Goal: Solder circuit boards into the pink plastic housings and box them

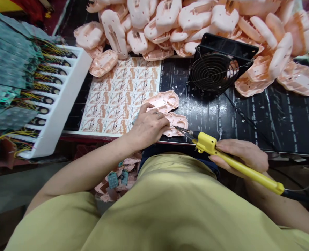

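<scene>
Two pink plastic shell halves lie open side up at the table's front edge, a far shell (171, 100) and a near shell (182, 121). Over them is my left hand (150, 125), its fingers bent and drawn together at the near shell; whatever they pinch is hidden. A sliver of something greenish (134, 118) shows beside that hand. My right hand (242, 155) is wrapped around a yellow soldering iron (208, 143) with a trigger-like body. The iron's metal tip points left and reaches into the near shell, close to my left fingertips.
A black fan (213, 71) stands beyond the shells, its cable trailing right. Pink shells (196, 15) are heaped along the back. At left, a white foam tray (67, 94) holds speakers wired to green circuit boards (7, 62). A printed sheet (109, 104) covers part of the table.
</scene>
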Available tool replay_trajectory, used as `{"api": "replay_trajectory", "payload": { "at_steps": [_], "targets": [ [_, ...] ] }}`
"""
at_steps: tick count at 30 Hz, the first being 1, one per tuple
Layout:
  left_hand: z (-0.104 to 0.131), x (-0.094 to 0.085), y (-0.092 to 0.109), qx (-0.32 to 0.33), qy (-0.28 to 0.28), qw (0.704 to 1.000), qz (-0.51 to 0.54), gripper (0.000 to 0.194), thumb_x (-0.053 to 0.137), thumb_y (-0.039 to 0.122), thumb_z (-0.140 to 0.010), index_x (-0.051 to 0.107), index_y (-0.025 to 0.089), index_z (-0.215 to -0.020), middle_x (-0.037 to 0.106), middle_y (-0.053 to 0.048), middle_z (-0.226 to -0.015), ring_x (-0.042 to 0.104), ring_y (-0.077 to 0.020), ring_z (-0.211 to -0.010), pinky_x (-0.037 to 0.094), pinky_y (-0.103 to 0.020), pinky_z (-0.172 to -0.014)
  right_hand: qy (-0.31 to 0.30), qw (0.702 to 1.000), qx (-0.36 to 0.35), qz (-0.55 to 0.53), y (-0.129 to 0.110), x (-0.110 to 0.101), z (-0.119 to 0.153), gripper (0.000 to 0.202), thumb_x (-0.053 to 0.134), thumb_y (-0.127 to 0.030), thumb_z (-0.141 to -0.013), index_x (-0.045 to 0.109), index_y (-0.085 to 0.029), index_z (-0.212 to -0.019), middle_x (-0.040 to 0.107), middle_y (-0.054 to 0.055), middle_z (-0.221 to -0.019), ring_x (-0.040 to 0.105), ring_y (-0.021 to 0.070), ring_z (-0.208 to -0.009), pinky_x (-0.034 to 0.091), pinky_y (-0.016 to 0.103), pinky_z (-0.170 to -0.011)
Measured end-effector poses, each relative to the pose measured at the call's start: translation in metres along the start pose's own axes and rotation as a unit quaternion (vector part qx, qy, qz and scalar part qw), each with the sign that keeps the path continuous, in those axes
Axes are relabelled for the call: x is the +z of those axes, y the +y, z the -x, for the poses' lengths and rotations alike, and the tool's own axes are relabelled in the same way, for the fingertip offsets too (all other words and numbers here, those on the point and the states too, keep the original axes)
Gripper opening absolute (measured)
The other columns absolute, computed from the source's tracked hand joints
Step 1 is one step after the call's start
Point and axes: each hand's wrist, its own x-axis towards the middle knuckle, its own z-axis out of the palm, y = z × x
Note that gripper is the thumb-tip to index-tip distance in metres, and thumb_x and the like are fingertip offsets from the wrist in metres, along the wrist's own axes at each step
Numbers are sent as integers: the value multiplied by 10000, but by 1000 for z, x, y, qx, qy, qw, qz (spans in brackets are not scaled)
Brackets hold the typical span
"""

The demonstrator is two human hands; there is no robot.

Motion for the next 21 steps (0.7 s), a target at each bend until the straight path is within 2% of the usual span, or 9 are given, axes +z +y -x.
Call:
{"api": "replay_trajectory", "payload": {
  "at_steps": [4,11,17,21],
  "targets": [
    [-3,-3,3,10,-6,999,-34,276,531,266,-918,702,171,-724,703,-52,-741,635,-211,-798,366,-486,-984,-5,1000,-24,-12,1,5,-8,302,826,-140,-673,629,-196,-896,714,5,-703,703,162,-610,599,213,-524],
    [-5,-5,6,28,-6,999,-42,244,525,155,-885,687,164,-702,679,-56,-704,639,-228,-897,373,-473,-1013,-30,998,-49,-38,-3,1,-17,265,794,-115,-708,621,-176,-899,705,23,-695,690,150,-599,598,216,-532],
    [-6,-2,3,42,-8,996,-75,216,526,144,-878,664,177,-715,682,-36,-732,623,-218,-895,373,-468,-1005,10,1000,19,-8,4,-9,-4,316,788,-96,-692,633,-222,-937,719,5,-755,703,163,-649,600,242,-533],
    [-7,0,6,32,-30,997,-68,185,545,153,-869,679,174,-744,704,-46,-786,617,-239,-957,358,-472,-985,-27,998,43,30,16,-15,10,336,798,-129,-696,648,-236,-977,728,20,-790,698,168,-628,580,226,-521]
  ]
}}
